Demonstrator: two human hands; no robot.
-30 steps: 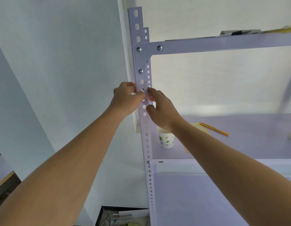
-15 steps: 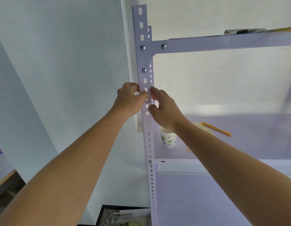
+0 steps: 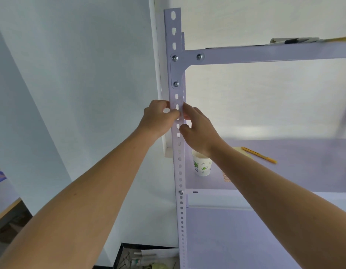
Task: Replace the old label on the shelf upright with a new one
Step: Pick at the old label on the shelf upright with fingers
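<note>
The main risk was a label (image 3: 181, 114) that went on crooked or creased: it was a narrow strip on a narrow face pierced with slots, and uneven pressure from the two sides could have skewed it or left an edge bridging a hole and lifting. A poor view also made misjudging easy, since the strip was almost the same pale colour as the shelf upright (image 3: 180, 171) and lay between the fingertips, mostly covered by them. The left hand (image 3: 158, 119) had its fingers (image 3: 164, 105) curled at the upright's left edge, gripping it with the thumb pressed onto the front face. The right hand (image 3: 199, 129) met it from the other edge, forefinger above and thumb lower. Whether it pinched the label or only pressed it could not be told. A paper cup (image 3: 202, 166) stood on the shelf well below the right fingers.
</note>
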